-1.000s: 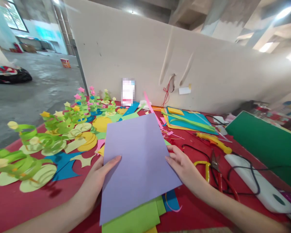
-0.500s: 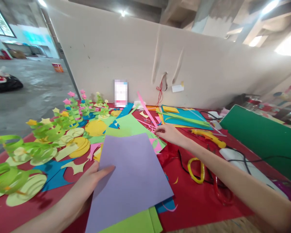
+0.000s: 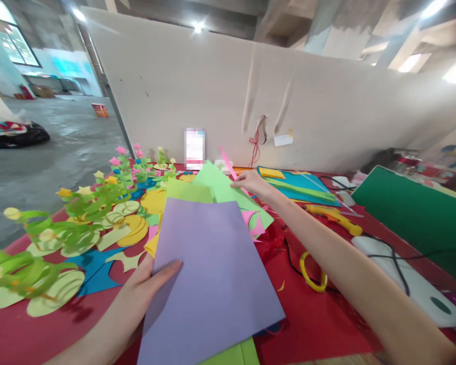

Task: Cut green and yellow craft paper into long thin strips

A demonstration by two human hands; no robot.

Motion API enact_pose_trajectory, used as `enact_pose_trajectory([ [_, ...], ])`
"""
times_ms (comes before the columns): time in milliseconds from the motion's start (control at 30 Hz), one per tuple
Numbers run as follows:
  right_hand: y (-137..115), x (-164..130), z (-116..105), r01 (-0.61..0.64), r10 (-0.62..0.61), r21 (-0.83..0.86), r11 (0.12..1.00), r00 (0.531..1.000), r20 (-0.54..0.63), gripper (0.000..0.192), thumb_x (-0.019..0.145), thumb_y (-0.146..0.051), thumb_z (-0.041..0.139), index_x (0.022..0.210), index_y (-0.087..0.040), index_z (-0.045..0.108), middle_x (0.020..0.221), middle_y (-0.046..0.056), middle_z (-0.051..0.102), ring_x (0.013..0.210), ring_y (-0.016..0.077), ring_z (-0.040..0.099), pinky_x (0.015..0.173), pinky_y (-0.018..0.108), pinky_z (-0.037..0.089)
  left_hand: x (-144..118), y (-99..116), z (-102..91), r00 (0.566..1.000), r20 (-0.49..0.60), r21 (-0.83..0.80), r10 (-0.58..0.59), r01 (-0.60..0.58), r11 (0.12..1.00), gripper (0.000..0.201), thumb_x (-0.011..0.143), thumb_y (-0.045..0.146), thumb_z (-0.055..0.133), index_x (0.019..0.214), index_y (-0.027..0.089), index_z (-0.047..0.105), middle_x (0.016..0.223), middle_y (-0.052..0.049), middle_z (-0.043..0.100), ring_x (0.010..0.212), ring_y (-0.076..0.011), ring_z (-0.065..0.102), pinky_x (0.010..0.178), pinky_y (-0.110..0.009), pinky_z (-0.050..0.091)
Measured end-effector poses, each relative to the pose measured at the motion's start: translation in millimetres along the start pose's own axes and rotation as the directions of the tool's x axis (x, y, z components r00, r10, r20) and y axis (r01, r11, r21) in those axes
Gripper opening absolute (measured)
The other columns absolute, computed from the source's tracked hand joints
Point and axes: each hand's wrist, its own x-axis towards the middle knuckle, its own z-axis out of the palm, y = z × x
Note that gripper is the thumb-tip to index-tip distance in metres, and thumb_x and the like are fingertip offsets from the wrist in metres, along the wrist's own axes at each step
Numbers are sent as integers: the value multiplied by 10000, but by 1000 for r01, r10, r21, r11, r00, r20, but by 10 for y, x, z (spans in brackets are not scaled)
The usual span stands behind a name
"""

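My left hand point(image 3: 148, 284) grips a purple sheet of paper point(image 3: 213, 268) by its left side, thumb on top and fingers underneath. Yellow-green paper point(image 3: 190, 190) sticks out beyond its far edge, and more green paper point(image 3: 231, 352) shows below its near edge. My right hand point(image 3: 253, 182) is closed in a pinch at the edge of a light green sheet point(image 3: 220, 182), which is raised behind the purple one. Pink paper scraps point(image 3: 255, 223) lie beside that sheet. The fingers under the purple paper are hidden.
Green paper spirals topped with stars point(image 3: 95, 203) crowd the left side, near yellow paper discs point(image 3: 135, 230). At right lie a yellow glue gun point(image 3: 336, 215), a yellow loop point(image 3: 313, 271), a white device point(image 3: 406, 284) with black cable and a green board point(image 3: 414, 218).
My right hand has moved left and is now pinching the light green sheet, whose far end has risen and covers the blue scraps behind. My left hand keeps its hold on the purple sheet.
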Motion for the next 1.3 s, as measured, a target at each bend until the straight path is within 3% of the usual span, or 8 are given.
enact_pose_trajectory([
  [133, -152, -149, -349, 75, -83, -35, 997, 922, -379, 151, 789, -266, 477, 825, -161, 578, 845, 32, 601, 823, 171, 534, 710, 306, 398, 16, -46, -53, 999, -26, 51, 35, -33, 998, 266, 638, 178, 663, 886, 189, 569, 858, -12, 676, 723, -186, 642, 519, -188, 511],
  [333, -351, -365, -627, 342, -398, -239, 909, 537, -744, 103, 772, -168, 470, 706, -177, 548, 724, 9, 560, 749, 145, 495, 703, 288, 354, -28, -39, 11, 1000, -3, -17, 14, -14, 1000, 246, 699, 127, 607, 919, 197, 520, 815, -13, 672, 607, -167, 640, 506, -230, 523],
  [433, -386, -404, -617, 322, -54, 329, 888, 782, -621, 23, 757, -161, 492, 762, -184, 490, 646, -34, 495, 545, 70, 444, 534, 213, 348, -25, -43, 24, 1000, 29, -53, -2, 4, 999, 258, 717, 119, 593, 942, 195, 493, 694, 1, 661, 506, -152, 617, 481, -242, 513],
  [533, -370, -497, -438, 24, 50, 658, 753, 994, -93, 47, 748, -139, 465, 773, -177, 461, 480, -72, 410, 380, 50, 375, 361, 175, 252, -22, -26, 21, 996, 88, -104, -17, 26, 994, 289, 738, 127, 572, 1006, 187, 480, 594, 10, 641, 460, -157, 607, 448, -240, 498],
  [767, -277, -859, 176, -320, -120, 555, 767, 779, 615, 42, 667, -157, 526, 694, -132, 505, 385, -55, 467, 300, 62, 413, 280, 153, 274, -36, 31, -3, 975, 147, -150, -168, 189, 970, 519, 731, 169, 599, 1187, 226, 355, 694, -24, 683, 515, -214, 643, 468, -312, 518],
  [967, -312, -966, 339, -281, -144, 501, 818, 744, 653, 98, 707, -236, 524, 688, -140, 513, 472, -16, 561, 350, 98, 522, 326, 181, 374, 38, -91, -46, 941, 336, -133, -29, 77, 988, 379, 775, 198, 556, 1119, 178, 399, 911, -77, 666, 772, -229, 645, 651, -334, 526],
  [1133, -142, -572, 89, -86, -31, 409, 908, 962, 271, 188, 749, -295, 520, 672, -128, 555, 361, -49, 477, 274, 51, 404, 313, 166, 293, 59, -232, -52, 947, 310, -50, 79, -66, 997, 274, 774, 237, 552, 1025, 181, 455, 939, -41, 646, 836, -191, 609, 718, -271, 494],
  [1300, -44, 104, -37, 0, -29, 334, 943, 996, 82, 239, 763, -206, 551, 986, -126, 514, 764, 13, 599, 541, 74, 539, 480, 197, 439, 81, -441, -123, 929, 143, 367, 342, -371, 853, 253, 653, 368, 651, 531, 208, 496, 516, 27, 510, 542, -148, 511, 535, -199, 436],
])
